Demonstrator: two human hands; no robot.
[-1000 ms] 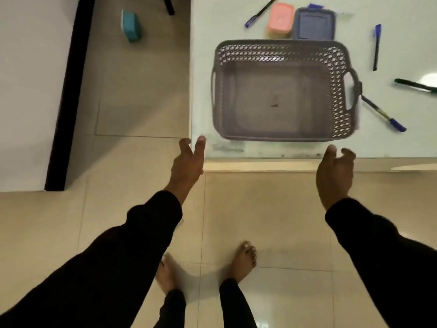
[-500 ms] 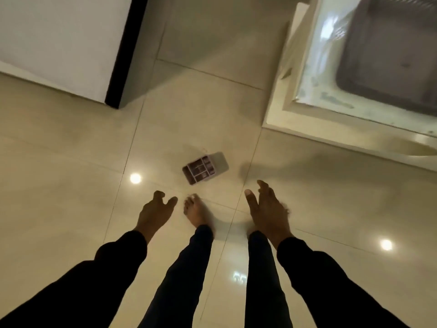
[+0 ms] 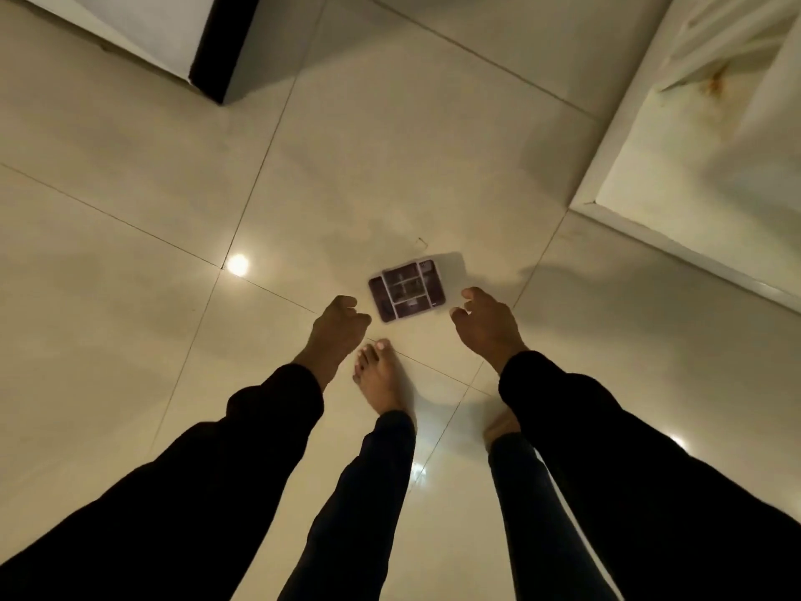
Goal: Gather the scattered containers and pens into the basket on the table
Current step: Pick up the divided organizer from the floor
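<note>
A small dark rectangular container [image 3: 407, 291] with several inner compartments lies on the tiled floor just ahead of my bare feet. My left hand [image 3: 336, 329] hovers at its left side, fingers loosely curled and holding nothing. My right hand [image 3: 485, 323] hovers at its right side, fingers curved towards the container's corner without touching it. The basket and the pens are out of view.
The pale underside and edge of the table [image 3: 641, 136] fill the upper right. A white cabinet with a black edge [image 3: 216, 41] stands at the upper left. My left foot [image 3: 381, 379] is right below the container. Glossy tiles surround it.
My view swung from the tabletop basket down to the floor. Both hands dropped from the table edge and now flank the compartment container, closer to it than half a second ago.
</note>
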